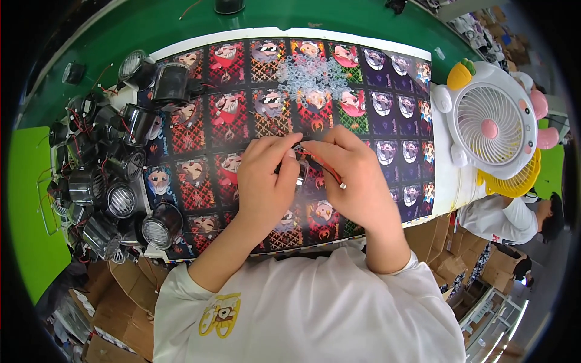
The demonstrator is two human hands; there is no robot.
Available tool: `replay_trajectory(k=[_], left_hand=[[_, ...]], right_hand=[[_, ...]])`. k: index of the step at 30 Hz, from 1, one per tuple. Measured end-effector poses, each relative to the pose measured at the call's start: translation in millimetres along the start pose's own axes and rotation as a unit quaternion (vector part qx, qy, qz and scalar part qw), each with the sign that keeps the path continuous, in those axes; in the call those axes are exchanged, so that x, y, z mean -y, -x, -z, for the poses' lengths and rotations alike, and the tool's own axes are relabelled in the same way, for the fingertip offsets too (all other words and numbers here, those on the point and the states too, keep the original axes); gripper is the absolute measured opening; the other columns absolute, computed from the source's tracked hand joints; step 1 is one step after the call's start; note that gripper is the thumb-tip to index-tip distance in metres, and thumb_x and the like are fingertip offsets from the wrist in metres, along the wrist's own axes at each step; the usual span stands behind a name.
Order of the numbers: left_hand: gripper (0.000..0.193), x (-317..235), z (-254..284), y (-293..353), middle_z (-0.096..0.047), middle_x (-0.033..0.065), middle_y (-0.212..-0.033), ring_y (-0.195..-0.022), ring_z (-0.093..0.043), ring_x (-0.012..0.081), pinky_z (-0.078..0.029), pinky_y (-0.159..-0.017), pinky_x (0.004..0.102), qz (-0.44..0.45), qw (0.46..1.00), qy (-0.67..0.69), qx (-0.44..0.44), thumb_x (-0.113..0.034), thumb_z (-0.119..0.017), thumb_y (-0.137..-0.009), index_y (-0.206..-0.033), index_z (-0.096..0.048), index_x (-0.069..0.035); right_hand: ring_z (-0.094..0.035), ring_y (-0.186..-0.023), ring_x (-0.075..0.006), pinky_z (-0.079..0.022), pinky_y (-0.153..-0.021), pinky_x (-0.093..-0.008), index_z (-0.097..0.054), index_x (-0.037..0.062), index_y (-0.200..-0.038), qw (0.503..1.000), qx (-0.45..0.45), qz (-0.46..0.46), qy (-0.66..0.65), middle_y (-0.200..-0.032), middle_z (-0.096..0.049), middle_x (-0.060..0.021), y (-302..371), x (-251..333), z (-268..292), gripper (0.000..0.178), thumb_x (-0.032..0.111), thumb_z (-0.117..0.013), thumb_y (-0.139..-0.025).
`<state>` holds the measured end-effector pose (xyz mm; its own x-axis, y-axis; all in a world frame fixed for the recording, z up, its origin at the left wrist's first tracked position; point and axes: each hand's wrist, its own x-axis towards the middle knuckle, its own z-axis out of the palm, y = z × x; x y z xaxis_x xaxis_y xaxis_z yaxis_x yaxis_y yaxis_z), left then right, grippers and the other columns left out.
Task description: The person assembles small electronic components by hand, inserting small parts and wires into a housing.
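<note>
Both my hands meet over the middle of a printed sheet (272,115) with rows of cartoon figures. My left hand (266,175) is closed, thumb and forefinger pinching at a small, dark wired part (301,172) that the fingers mostly cover. My right hand (354,175) grips the same part from the other side. Red and black wires (330,169) run out under the right hand, ending in a small white plug (342,186). Just beyond my fingertips lies a heap of small clear plastic pieces (311,75).
Several black round lamp units (122,199) with ribbed clear fronts and thin red wires are piled at the left. At the right stands a white fan (489,127) with a carrot ornament, beside a yellow fan (514,175). Cardboard boxes (121,302) sit below. A person (502,218) is at the far right.
</note>
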<state>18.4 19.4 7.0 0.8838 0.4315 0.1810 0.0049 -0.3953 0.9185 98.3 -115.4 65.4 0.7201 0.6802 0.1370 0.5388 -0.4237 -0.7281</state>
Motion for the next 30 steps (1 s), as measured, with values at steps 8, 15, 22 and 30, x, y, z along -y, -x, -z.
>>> replay_trajectory(k=[8,15,22,30], left_hand=[[0.021,-6,5,-1,-0.066,0.0134,-0.092,-0.087,-0.062,0.0293,-0.048,-0.080,0.0376,0.032,0.999,0.028,0.024,-0.005,-0.057,-0.090,-0.105,-0.070,-0.002],[0.021,-2,6,0,-0.065,0.0131,-0.092,-0.087,-0.061,0.0295,-0.048,-0.078,0.0388,0.024,0.999,0.029,0.034,-0.004,-0.056,-0.090,-0.106,-0.069,-0.002],[0.030,2,10,4,-0.062,0.0120,-0.096,-0.083,-0.060,0.0210,-0.047,-0.077,0.0307,-0.010,0.999,0.019,0.049,0.001,-0.050,-0.091,-0.115,-0.067,-0.001],[0.034,-1,11,4,-0.061,0.0144,-0.102,-0.094,-0.060,0.0261,-0.046,-0.086,0.0334,-0.022,0.997,0.021,0.065,0.002,-0.053,-0.087,-0.118,-0.066,-0.001]], right_hand=[[-0.053,-0.066,-0.0227,-0.041,-0.057,-0.0332,-0.068,0.0004,-0.103,0.993,0.094,0.044,-0.059,-0.080,-0.055,-0.0105,-8,-22,21,0.035,-0.014,-0.058,-0.073],[-0.053,-0.065,-0.0149,-0.041,-0.053,-0.0263,-0.066,0.0030,-0.101,0.991,-0.004,0.069,-0.118,-0.083,-0.056,-0.0077,8,-11,-20,0.029,-0.006,-0.074,-0.074],[-0.051,-0.062,-0.0132,-0.040,-0.054,-0.0257,-0.065,0.0010,-0.097,0.976,-0.016,0.052,-0.209,-0.081,-0.058,-0.0072,13,-4,-14,0.025,-0.010,-0.069,-0.075],[-0.048,-0.064,-0.0092,-0.040,-0.056,-0.0229,-0.065,-0.0027,-0.100,0.971,-0.023,-0.077,-0.226,-0.085,-0.058,-0.0061,20,-13,-17,0.022,-0.010,-0.063,-0.080]])
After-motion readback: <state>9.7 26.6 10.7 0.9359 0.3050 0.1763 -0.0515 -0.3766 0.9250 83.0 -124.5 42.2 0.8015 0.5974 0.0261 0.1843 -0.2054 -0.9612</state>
